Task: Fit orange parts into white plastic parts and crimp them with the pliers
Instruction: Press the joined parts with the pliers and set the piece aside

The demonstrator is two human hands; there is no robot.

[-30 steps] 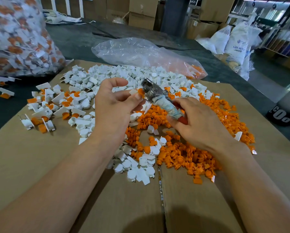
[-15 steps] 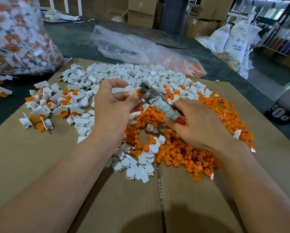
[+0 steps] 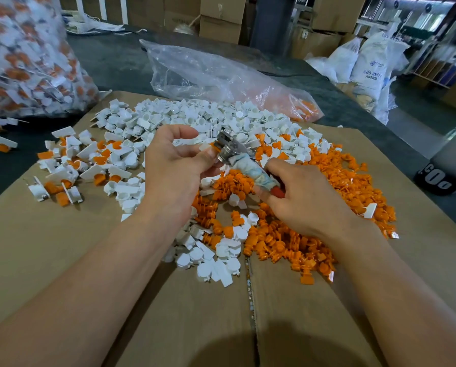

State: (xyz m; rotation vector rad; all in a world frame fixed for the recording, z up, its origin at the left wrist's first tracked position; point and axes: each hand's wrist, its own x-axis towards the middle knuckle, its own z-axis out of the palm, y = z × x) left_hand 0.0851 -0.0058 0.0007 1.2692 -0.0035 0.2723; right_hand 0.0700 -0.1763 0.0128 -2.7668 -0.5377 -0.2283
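A person's left hand pinches one small white plastic part between thumb and fingers, raised above the piles so the steel pliers with cloth-wrapped handles can crimp it. The right hand has its grip curled round those handles. The jaws meet the part; how far they are closed cannot be told. Kept within reach on a brown cardboard sheet over the dark tabletop lie a heap of white plastic parts, a heap of orange parts and finished pieces, each too many to count. There are two bags behind: one clear plastic bag and one bulging bag.
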